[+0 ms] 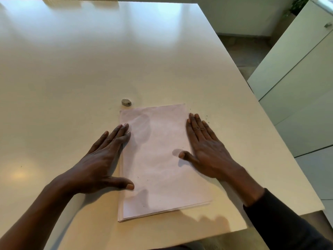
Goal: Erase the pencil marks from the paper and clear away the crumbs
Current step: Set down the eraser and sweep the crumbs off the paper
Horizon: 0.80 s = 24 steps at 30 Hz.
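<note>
Dark sleeve [281, 224] covered the right forearm at the near edge; the left forearm was bare. Paper [162, 165], a thin stack of sheets, lay on the bench [72, 83] near its front edge, slightly skewed.

Left hand [104, 159] lay flat, fingers straight and together, thumb splayed. Its thumb tip and fingertips rested on the paper's left margin, the palm on the bench. Right hand [207, 150] was also flat with straight fingers. Its thumb was out over the paper's right margin, the fingers along the right edge. Neither hand pinched anything.

A few dark crumbs [207, 120] sat on the bench just beyond the right fingertips, with some specks on the paper's lower part. A grey ribbed eraser [126, 102] lay just past the paper's far left corner, apart from it. Pale cabinets [297, 78] stood to the right, beyond the bench.
</note>
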Each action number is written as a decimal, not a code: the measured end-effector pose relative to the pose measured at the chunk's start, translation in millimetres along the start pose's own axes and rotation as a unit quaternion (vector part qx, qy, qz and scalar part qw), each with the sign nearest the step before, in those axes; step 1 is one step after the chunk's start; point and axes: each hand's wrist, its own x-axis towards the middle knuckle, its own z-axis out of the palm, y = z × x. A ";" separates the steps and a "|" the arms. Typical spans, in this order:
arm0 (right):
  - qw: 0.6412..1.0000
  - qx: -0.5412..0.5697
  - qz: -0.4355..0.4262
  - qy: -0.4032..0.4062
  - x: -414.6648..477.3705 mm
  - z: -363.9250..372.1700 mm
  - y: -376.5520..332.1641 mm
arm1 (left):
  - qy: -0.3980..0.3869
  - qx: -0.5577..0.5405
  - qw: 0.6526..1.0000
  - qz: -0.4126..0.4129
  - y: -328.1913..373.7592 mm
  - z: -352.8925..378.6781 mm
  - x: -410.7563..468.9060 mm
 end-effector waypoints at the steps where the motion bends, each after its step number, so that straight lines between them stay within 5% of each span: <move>1: 1.000 -0.003 0.005 0.000 4.3 -1.3 7.2 | 0.002 -0.001 1.000 0.002 0.5 0.1 -0.5; 10: 1.000 0.011 0.024 -0.002 18.8 -25.0 38.2 | 0.028 -0.008 1.000 0.004 1.4 0.9 -2.9; 24: 0.982 0.017 -0.185 0.025 -45.1 -1.8 -52.7 | 0.050 -0.025 0.998 0.012 -3.9 4.6 -4.1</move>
